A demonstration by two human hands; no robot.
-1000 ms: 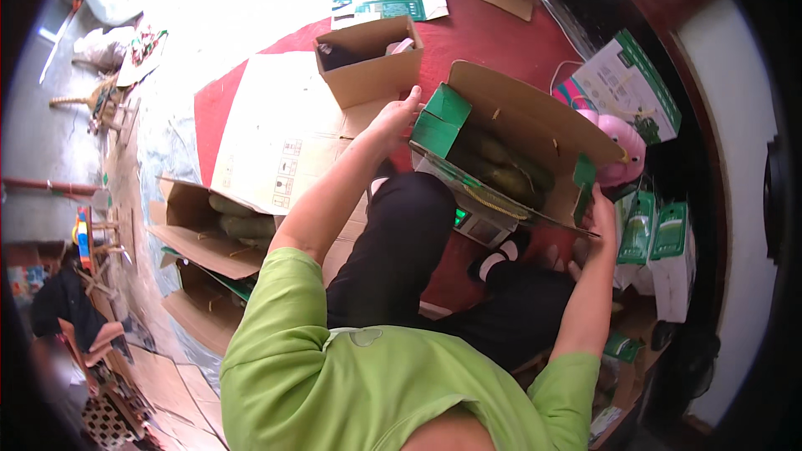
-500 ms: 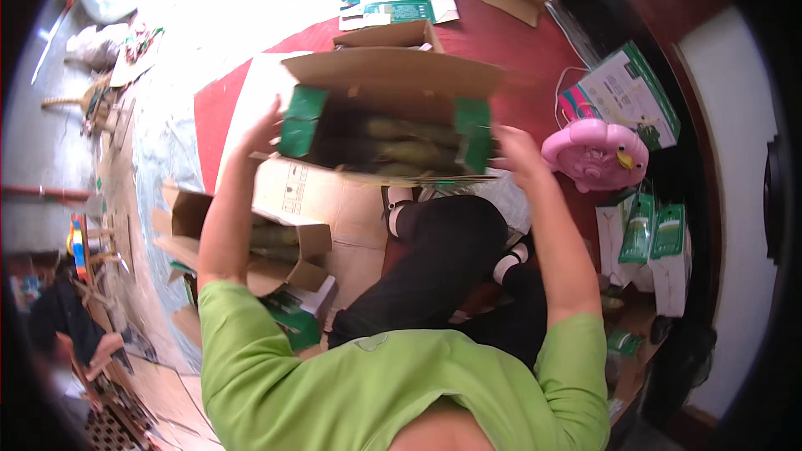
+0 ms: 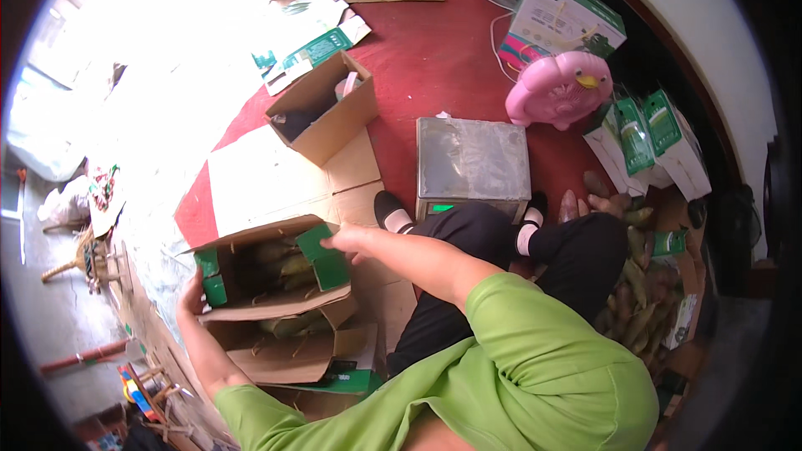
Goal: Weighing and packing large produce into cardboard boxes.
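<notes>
A cardboard box (image 3: pixel 274 307) with green end flaps stands at my left, open at the top. Inside lie several long, brownish-green root-like vegetables (image 3: pixel 296 266), partly in shadow. My left hand (image 3: pixel 192 294) is closed on the box's left end, its fingers mostly behind the edge. At the other end, my right hand (image 3: pixel 349 242) grips beside the green flap. A second open box (image 3: pixel 288 362), with similar vegetables in it, sits right against the near side of the held box.
A metal-topped box (image 3: pixel 473 159) stands before my feet. Beyond the flattened cardboard (image 3: pixel 267 175) is a tall open carton (image 3: pixel 338 129). On the right are a pink fan-like object (image 3: pixel 560 92), white-and-green cartons (image 3: pixel 639 146) and a vegetable heap (image 3: pixel 639 301).
Both hands have carried the green-flapped box from in front of me to the left and lower, beside the other open box. The view has turned, uncovering the metal-topped box and vegetable heap.
</notes>
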